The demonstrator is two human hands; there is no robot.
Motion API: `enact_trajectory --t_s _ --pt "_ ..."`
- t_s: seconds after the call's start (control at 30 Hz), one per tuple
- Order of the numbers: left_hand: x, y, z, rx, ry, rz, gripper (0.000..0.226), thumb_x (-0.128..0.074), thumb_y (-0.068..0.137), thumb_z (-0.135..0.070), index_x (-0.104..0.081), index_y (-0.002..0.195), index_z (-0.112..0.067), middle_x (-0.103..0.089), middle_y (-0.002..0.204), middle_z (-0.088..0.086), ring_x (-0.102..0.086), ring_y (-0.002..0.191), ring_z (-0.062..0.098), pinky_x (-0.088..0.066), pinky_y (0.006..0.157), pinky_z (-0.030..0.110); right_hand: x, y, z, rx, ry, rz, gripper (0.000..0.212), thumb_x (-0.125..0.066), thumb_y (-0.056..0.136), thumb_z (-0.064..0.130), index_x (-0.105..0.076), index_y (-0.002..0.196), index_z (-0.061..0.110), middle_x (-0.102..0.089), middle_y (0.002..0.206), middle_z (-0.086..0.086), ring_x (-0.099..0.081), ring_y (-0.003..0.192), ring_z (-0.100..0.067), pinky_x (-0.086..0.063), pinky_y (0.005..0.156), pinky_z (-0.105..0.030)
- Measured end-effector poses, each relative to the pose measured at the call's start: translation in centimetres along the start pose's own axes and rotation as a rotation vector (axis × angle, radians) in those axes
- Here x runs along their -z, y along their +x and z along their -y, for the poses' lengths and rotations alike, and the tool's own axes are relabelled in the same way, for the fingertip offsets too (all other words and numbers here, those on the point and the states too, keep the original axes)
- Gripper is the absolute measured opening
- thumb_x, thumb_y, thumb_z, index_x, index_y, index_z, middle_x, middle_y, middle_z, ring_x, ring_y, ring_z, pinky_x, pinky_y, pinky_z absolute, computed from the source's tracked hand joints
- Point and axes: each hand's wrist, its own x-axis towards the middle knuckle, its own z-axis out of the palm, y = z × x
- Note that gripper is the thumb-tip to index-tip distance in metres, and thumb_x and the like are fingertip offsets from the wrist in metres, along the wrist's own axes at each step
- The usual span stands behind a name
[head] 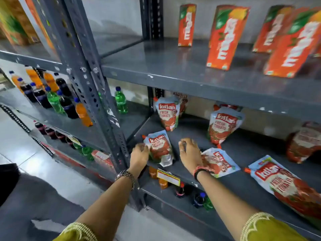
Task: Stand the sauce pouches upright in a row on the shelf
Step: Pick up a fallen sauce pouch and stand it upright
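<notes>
Middle shelf [243,153], grey metal rack: six tomato sauce pouches visible, scattered, not in a row. The left hand [139,153] grasps the front-left pouch [160,147] by its left edge — the pouch is tilted, near the shelf's front left corner. The right hand [190,153] is released, fingers spread, palm down just right of that pouch and partly over a flat-lying pouch [219,161]. Two pouches stand further back: one [167,113] near the rear upright, one [223,126] leaning. Another [284,185] lies flat at front right; the far-right pouch [305,141] is blurred. Juice cartons [224,37] occupy the shelf above.
</notes>
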Motion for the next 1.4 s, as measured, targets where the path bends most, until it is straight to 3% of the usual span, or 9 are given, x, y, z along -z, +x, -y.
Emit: enact_trajectory --t_s 0.2,0.3,0.43,0.5,0.67,0.93,1.1,1.23,1.4 --pt "-0.2 6.9 1.5 0.208 -0.092 0.168 0.019 -0.049 0.089 -0.021 -0.062 0.089 -0.006 -0.064 0.091 0.017 -0.064 0.086 0.032 -0.055 0.083 0.042 -5.7 5.5 0.0 -0.381 0.090 0.164 0.027 -0.045 0.091 0.010 -0.068 0.097 -0.002 -0.066 0.117 -0.025 -0.059 0.112 -0.036 -0.044 0.092 -0.036" --pt "-0.5 8.0 1.6 0.213 -0.153 0.245 0.017 -0.055 0.089 -0.017 -0.062 0.099 -0.006 -0.064 0.092 0.014 -0.063 0.075 0.027 -0.056 0.074 0.040 -7.6 7.4 -0.7 -0.531 0.222 0.136 0.020 -0.052 0.084 0.008 -0.065 0.069 0.005 -0.070 0.102 -0.024 -0.065 0.097 -0.033 -0.051 0.087 -0.041" --pt "-0.2 7.7 2.8 0.211 -0.213 0.230 0.011 -0.058 0.088 -0.010 -0.064 0.079 -0.009 -0.067 0.093 0.016 -0.061 0.065 0.019 -0.055 0.057 0.027 -6.3 6.0 0.5 -0.660 0.491 0.226 0.017 -0.059 0.087 0.008 -0.065 0.071 0.004 -0.062 0.072 -0.008 -0.056 0.065 -0.019 -0.047 0.054 -0.023" --pt "0.0 7.7 2.8 0.196 -0.321 0.220 0.009 -0.058 0.088 -0.010 -0.066 0.083 -0.009 -0.070 0.098 0.020 -0.066 0.071 0.022 -0.055 0.052 0.026 -5.3 5.5 0.8 -0.642 0.551 0.231 0.010 -0.060 0.087 0.005 -0.070 0.086 0.005 -0.065 0.067 -0.001 -0.057 0.063 -0.013 -0.048 0.056 -0.022" --pt "1.1 8.5 -2.8 -0.101 -0.441 0.206 0.008 -0.056 0.090 -0.009 -0.061 0.095 -0.011 -0.061 0.095 0.012 -0.062 0.091 0.025 -0.059 0.068 0.031 -3.7 6.9 2.1 -0.386 0.462 -0.093 0.027 -0.070 0.074 0.009 -0.069 0.057 0.030 -0.072 0.078 -0.004 -0.066 0.078 -0.019 -0.058 0.083 -0.047" --pt "-1.8 13.7 -3.6 -0.199 -0.220 0.128 0.007 -0.064 0.084 -0.020 -0.065 0.091 -0.018 -0.069 0.096 0.010 -0.067 0.095 0.031 -0.056 0.086 0.051 -4.7 7.7 2.7 -0.393 0.477 -0.263 0.014 -0.071 0.078 0.007 -0.072 0.090 0.000 -0.071 0.085 -0.011 -0.061 0.082 -0.016 -0.054 0.094 -0.044" --pt "-1.8 12.0 -2.4 -0.059 -0.386 0.110 0.018 -0.052 0.092 -0.021 -0.059 0.108 -0.017 -0.062 0.099 0.004 -0.063 0.085 0.021 -0.059 0.071 0.038 -2.4 7.1 1.7 -0.353 0.370 -0.280 0.024 -0.067 0.082 0.012 -0.071 0.105 0.010 -0.073 0.107 -0.009 -0.063 0.095 -0.014 -0.047 0.077 -0.018" --pt "-3.0 7.8 -0.3 0.242 -0.458 0.327 0.017 -0.044 0.094 -0.006 -0.051 0.109 -0.010 -0.059 0.083 0.005 -0.056 0.063 0.020 -0.053 0.040 0.023 2.8 4.0 -4.0 -0.461 0.181 -0.430 0.027 -0.058 0.078 0.017 -0.067 0.103 0.020 -0.061 0.097 -0.002 -0.061 0.099 -0.024 -0.041 0.078 -0.024" --pt "-9.1 3.0 -1.7 0.019 -0.136 0.686 0.028 -0.047 0.093 -0.010 -0.059 0.118 -0.005 -0.065 0.101 0.008 -0.063 0.078 0.018 -0.057 0.061 0.025 7.3 -2.4 -10.2 -0.685 -0.011 -0.440 0.031 -0.053 0.080 0.021 -0.063 0.098 -0.001 -0.063 0.108 -0.027 -0.057 0.102 -0.041 -0.041 0.071 -0.034"
